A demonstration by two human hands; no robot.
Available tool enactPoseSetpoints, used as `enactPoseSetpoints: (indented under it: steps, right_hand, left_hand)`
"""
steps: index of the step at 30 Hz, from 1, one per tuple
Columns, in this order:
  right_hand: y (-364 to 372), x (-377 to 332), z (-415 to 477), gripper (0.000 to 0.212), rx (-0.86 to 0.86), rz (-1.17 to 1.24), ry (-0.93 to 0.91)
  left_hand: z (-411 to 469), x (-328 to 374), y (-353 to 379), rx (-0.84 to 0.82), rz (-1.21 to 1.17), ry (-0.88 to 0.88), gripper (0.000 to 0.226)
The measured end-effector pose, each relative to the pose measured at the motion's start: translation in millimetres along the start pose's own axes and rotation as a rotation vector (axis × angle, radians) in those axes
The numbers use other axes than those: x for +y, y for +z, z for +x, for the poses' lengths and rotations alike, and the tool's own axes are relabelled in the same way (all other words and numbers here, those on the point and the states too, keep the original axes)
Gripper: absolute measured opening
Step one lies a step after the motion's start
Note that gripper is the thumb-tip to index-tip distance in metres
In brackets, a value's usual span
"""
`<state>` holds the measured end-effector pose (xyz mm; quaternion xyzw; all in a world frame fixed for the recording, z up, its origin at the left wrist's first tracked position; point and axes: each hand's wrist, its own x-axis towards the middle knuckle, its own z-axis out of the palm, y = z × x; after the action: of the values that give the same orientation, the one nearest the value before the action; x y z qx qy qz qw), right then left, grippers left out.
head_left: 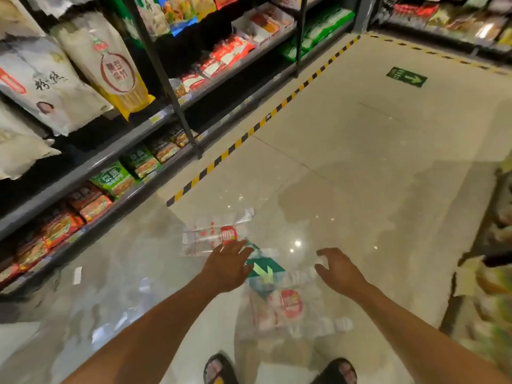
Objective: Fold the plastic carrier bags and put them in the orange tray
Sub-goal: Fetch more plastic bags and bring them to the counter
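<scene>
Two clear plastic carrier bags with red logos lie on the shiny shop floor. The farther bag [213, 234] lies flat just beyond my left hand [228, 266], whose straight fingers reach over its near edge and hold nothing. The nearer bag [291, 309] lies crumpled between my forearms, in front of my feet. My right hand [339, 273] hovers above that bag's right side with loosely curled fingers and an empty palm. The image is blurred. No orange tray is in view.
Shelves [133, 167] of packaged food run along the left, edged by yellow-black floor tape [249, 134]. More goods [487, 286] stand at the right. A green arrow sticker [264, 268] lies on the floor between my hands. My sandalled feet [221, 370] are at the bottom.
</scene>
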<state>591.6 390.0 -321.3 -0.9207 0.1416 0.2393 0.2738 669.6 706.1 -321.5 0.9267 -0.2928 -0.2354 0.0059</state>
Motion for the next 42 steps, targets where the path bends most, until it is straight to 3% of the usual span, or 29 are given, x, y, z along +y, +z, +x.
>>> enactPoseSetpoints:
  steps: [4,9,13,17,20,25,32,39,42]
  right_hand:
    - [108,51,42,0.044,-0.127,0.034,0.083]
    - [229,110,103,0.039,-0.304,0.009,0.191]
    - [307,147,162,0.038,-0.366,-0.004,0.205]
    - [366,168,215,0.052,-0.323,-0.006,0.273]
    - [397,173,247,0.058,-0.305,-0.079,0.251]
    - [413,178,269,0.068,-0.179,-0.380,0.170]
    - [381,220,291,0.058,-0.085,-0.648,0.032]
    - [354,247,300,0.059,-0.112,-0.666,-0.046]
    - [352,253,302,0.066,-0.111,-0.624,0.049]
  left_hand:
    - [51,-22,85,-0.043,0.023,0.017,0.084]
    - [124,-51,194,-0.127,0.016,0.043,0.078]
    - [184,-70,267,-0.169,0.061,0.017,0.097]
    - [242,-95,333,-0.147,0.083,0.008,0.064]
    - [281,-112,372,-0.131,0.054,-0.013,0.058]
    - [322,-126,408,-0.109,0.015,0.012,0.058]
    - [324,-142,438,-0.089,-0.021,-0.025,0.063]
    - [325,-138,445,0.050,0.056,-0.022,0.062]
    - [326,-137,452,0.072,0.039,0.017,0.064]
